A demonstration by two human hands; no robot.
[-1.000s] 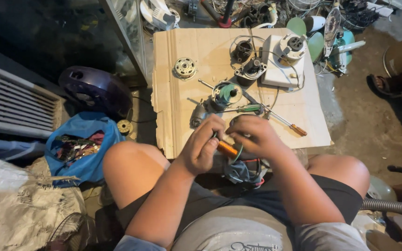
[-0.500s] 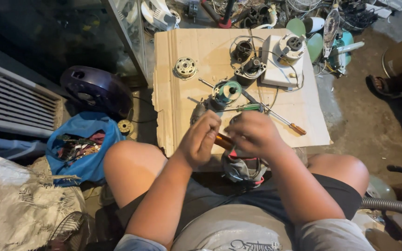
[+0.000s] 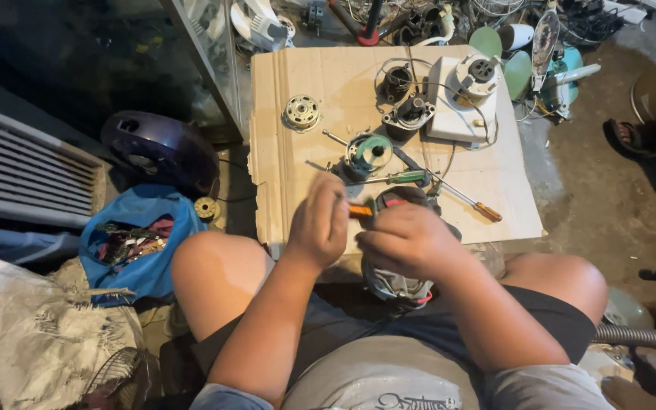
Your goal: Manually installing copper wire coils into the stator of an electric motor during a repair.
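Seated over a cardboard sheet [image 3: 298, 175] used as the bench.

Left hand [image 3: 319, 226], at the sheet's near edge, is curled tight around an orange-handled tool [image 3: 359, 211]. Right hand [image 3: 408, 241], just beside it, cups a motor [image 3: 398, 287] in the lap, below that edge; fingers bent over its top, though the grip underneath is hidden.

Teardown looks well along: on the sheet lie a geared disc [image 3: 301, 112] at far left, a green-capped part [image 3: 368, 152] mid-sheet, two coil pieces [image 3: 404, 99] and a white housing [image 3: 466, 95] at the far end. Screwdrivers [image 3: 449, 190] lie loose near the hands.

Left, I judge: the motor in hand still being worked, probably wiring; nothing reassembled.
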